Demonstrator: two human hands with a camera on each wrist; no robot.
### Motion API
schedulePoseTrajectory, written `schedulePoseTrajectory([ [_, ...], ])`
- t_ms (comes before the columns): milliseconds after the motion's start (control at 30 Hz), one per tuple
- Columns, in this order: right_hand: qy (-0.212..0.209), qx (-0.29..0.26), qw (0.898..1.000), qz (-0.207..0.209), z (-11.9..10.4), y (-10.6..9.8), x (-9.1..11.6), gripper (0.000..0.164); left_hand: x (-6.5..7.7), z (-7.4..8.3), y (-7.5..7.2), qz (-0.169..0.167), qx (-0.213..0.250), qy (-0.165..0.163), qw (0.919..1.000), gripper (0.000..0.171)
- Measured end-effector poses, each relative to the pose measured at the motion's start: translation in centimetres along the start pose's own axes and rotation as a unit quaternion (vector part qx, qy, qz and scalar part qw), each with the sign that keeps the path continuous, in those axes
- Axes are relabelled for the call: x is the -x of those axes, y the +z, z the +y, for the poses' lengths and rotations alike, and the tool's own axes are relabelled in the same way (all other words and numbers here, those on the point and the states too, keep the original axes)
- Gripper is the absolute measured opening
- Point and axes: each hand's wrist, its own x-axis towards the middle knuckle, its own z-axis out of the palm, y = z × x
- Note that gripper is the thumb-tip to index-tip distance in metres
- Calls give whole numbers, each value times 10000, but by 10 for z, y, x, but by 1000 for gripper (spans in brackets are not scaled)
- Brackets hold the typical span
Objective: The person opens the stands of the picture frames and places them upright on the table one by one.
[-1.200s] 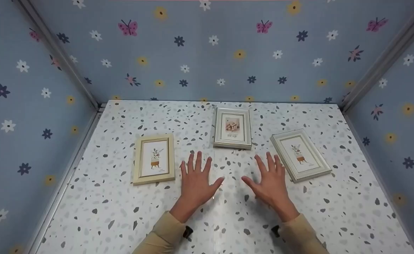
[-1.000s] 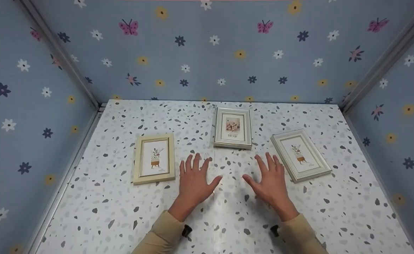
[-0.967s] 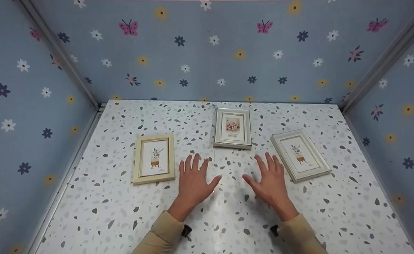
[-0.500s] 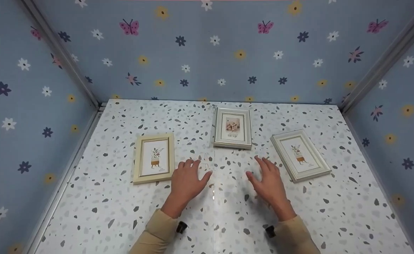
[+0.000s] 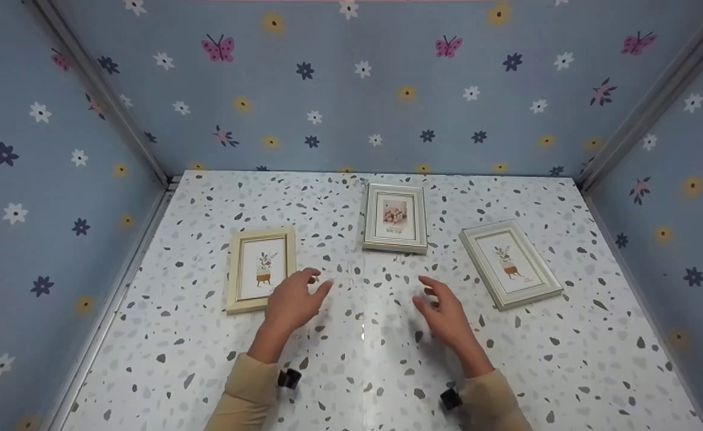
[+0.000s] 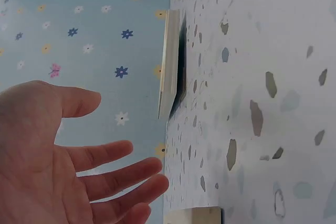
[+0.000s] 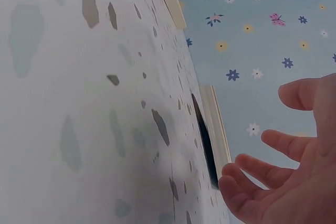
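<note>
Three picture frames lie face up on the speckled table. My left hand (image 5: 293,304) is over the lower right corner of the cream picture frame (image 5: 234,286), hiding part of it. Its fingers are loosely bent with nothing between them, as the left wrist view also shows. My right hand (image 5: 445,313) hovers over the table, fingers relaxed and holding nothing, left of the tilted pale picture frame (image 5: 534,290). Beyond both hands, at the back middle, lies the silvery-white picture frame (image 5: 395,246) with a flower picture.
The speckled white tabletop (image 5: 363,371) is enclosed by blue walls (image 5: 351,90) printed with flowers and butterflies. Metal posts (image 5: 106,96) stand at the corners. A dark device (image 5: 290,378) sits at my left wrist, another dark device (image 5: 450,399) at my right.
My left hand has moved left and over the cream picture frame, its spread fingers now bent. My right hand has drawn back slightly, fingers more curled. The picture frames have stayed put.
</note>
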Motion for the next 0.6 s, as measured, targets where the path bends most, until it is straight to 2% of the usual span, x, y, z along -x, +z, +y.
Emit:
schedulePoseTrajectory([
  [67,58,-150,9998,-75,-3,5,0,47,-1,-3,-7,-158,263,-90,9995,49],
  [167,171,-384,9989,-207,-8,13,-1,47,-4,-11,-15,-144,393,-167,9990,50],
  [333,183,-617,9969,-461,-16,24,-5,46,-8,-27,-29,120,219,-349,9991,54],
  [600,311,-670,9947,-715,-26,33,-16,42,-11,-50,-52,348,-172,-698,9968,55],
])
